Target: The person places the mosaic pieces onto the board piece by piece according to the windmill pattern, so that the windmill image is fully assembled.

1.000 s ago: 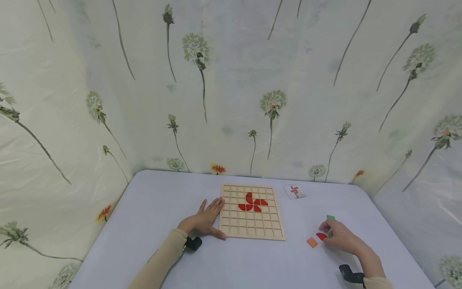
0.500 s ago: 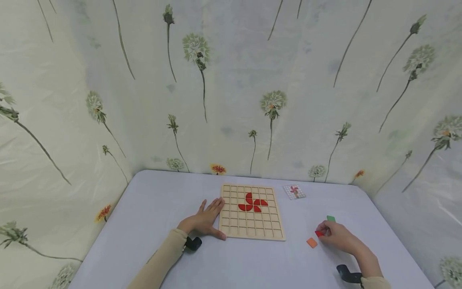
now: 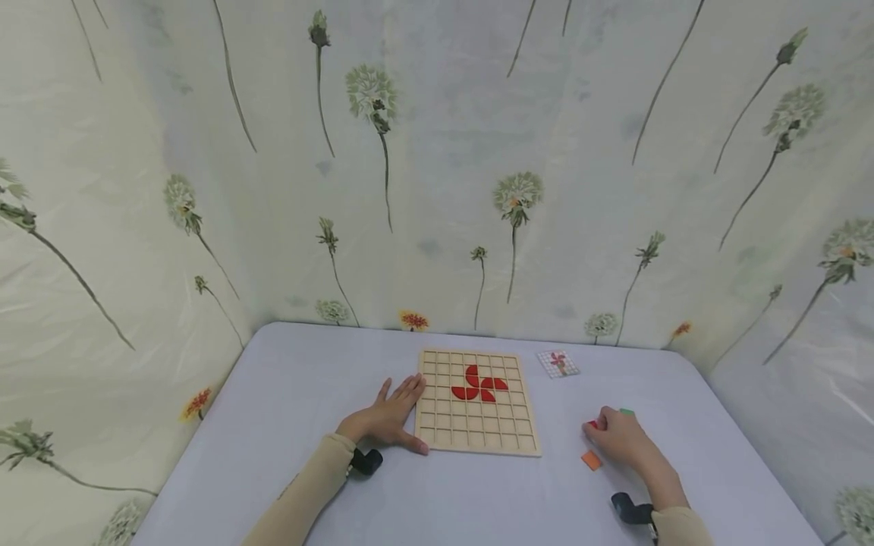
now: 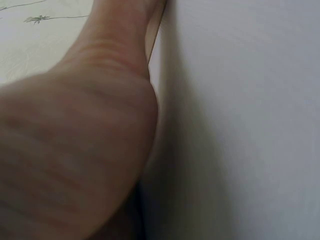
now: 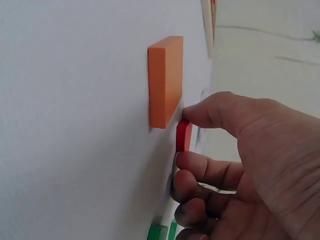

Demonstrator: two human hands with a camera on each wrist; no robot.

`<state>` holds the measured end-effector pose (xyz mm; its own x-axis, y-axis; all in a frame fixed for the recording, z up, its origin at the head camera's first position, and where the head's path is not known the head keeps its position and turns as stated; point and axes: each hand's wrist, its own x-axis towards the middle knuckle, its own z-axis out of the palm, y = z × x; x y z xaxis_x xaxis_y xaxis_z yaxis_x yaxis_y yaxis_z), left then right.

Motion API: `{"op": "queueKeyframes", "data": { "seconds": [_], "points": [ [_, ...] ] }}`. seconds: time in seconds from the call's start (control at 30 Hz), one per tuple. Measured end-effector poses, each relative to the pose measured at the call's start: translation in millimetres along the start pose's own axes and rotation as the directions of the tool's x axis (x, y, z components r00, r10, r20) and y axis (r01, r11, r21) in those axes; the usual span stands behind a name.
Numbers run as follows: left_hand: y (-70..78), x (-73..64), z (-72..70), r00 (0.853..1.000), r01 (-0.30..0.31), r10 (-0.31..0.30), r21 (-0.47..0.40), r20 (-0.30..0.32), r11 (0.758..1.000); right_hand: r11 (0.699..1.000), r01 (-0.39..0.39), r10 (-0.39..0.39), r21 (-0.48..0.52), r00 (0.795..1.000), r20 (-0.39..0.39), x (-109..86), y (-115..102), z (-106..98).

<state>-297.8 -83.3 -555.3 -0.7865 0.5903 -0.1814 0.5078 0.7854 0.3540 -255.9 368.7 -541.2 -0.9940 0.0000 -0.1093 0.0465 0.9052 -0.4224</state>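
Lying between right thumb [image 5: 205, 114] and fingers [image 5: 194, 164], a red piece [image 5: 183, 136]

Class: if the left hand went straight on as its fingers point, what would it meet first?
Probably the pale, square wooden grid board: the left hand seems to have its fingertips at the board's left edge, though contact is hard to judge.
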Motion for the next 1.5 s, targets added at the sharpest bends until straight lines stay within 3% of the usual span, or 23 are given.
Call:
{"op": "queueKeyframes", "data": {
  "seconds": [0.4,0.63,0.73,1.1,1.5],
  "points": [
    [-2.2,2.5,-0.3,1.0,-0.003,0.003,0.009,-0.007,1.0,1.0,-0.015,0.015,-0.001,1.0,0.025,-4.5,0.3,-15.1],
    [-4.0,2.9,0.6,1.0,-0.004,0.005,0.008,-0.006,1.0,0.987,0.104,-0.1,0.119,0.994,-0.04,-3.1,4.2,-21.7],
    [-3.5,2.2,1.2,1.0,-0.003,0.003,0.01,-0.006,1.0,0.981,0.128,-0.125,0.144,0.992,-0.028,-1.7,5.4,-21.0],
    [2.7,-3.1,-1.0,1.0,0.004,-0.004,-0.012,0.001,1.0,0.983,0.052,-0.066,0.177,0.995,0.069,0.8,8.2,-9.3],
    [2.1,-1.9,-1.2,1.0,-0.002,0.002,-0.002,-0.004,1.0,0.988,0.063,-0.066,0.139,0.998,0.014,3.0,6.0,-4.9]
  ]
}}
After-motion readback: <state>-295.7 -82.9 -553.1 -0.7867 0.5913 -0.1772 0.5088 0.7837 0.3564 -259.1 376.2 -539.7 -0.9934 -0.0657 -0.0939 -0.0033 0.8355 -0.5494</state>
